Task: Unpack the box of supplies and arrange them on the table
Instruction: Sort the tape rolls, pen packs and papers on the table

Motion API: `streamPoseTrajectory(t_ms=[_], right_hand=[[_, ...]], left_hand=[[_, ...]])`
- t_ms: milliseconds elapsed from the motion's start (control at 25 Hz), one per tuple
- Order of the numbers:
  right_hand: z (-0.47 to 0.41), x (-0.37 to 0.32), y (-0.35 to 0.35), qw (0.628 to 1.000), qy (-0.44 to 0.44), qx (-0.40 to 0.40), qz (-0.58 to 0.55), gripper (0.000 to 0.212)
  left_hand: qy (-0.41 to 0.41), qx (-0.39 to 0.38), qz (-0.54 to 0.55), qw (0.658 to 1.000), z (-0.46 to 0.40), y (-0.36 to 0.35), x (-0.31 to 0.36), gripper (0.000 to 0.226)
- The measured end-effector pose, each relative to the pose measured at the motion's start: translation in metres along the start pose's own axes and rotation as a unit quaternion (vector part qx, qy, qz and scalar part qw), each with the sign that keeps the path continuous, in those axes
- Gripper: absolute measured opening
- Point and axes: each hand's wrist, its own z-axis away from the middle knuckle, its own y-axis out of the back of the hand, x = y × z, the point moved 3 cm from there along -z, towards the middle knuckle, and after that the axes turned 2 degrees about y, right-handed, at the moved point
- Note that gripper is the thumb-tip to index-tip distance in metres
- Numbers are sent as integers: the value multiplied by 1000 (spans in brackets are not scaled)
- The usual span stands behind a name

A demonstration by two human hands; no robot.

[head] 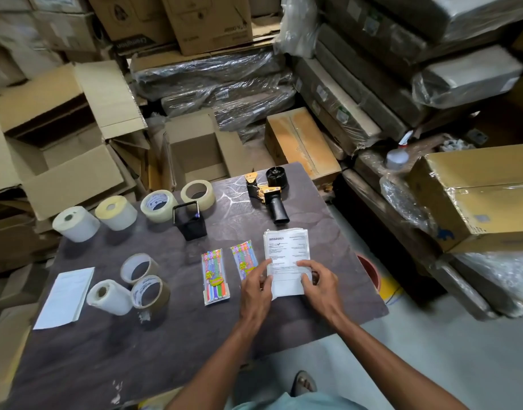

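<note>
Both my hands are on the stack of printed papers point(287, 261) at about 3 o'clock on the dark table point(195, 335). My left hand point(256, 291) pinches its near-left edge, thumb on top, fingers curled under. My right hand point(319, 287) grips the near-right corner the same way. The stack lies flat on the table.

Just at 9 o'clock of the papers: two packs of coloured pens point(215, 276), side by side. At 12 o'clock of the papers: tape dispenser point(267, 192). Black mesh holder point(190, 223) mid-table. Along the far edge, 10 to 12 o'clock: two white label rolls point(76, 224), two clear tape rolls point(159, 207). Near left: brown tape rolls point(149, 291), a white roll lying on its side point(109, 297), a white sheet point(65, 297).

Beyond the table at 12 o'clock an open cardboard box point(195, 152).
</note>
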Motion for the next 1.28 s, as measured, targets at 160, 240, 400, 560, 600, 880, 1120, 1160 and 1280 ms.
streamPoseTrajectory(t_ms=[160, 240, 400, 560, 600, 880, 1120, 1160, 1280], right_hand=[[17, -20, -31, 999, -17, -31, -9, 30], [30, -36, -50, 998, -11, -54, -13, 29], [57, -73, -96, 995, 13, -93, -21, 31], [90, -112, -155, 988, 48, -140, -30, 32], [98, -119, -169, 986, 57, -152, -30, 32], [163, -162, -257, 974, 60, -210, -63, 29], [185, -184, -314, 964, 65, -248, -67, 28], [185, -187, -323, 962, 64, -256, -67, 28], [183, -195, -353, 955, 64, -283, -64, 27]], left_hand=[[33, 24, 28, 999, 14, 40, -17, 40], [36, 36, 25, 998, 26, 68, -24, 39], [41, 78, 19, 996, 52, 132, -40, 38], [47, 128, 12, 991, 84, 204, -59, 36], [49, 144, 7, 988, 92, 220, -63, 36], [88, 217, 29, 972, 140, 317, -108, 35], [103, 250, 47, 962, 152, 371, -137, 35], [103, 256, 46, 960, 150, 379, -141, 34], [118, 280, 43, 952, 139, 400, -155, 32]])
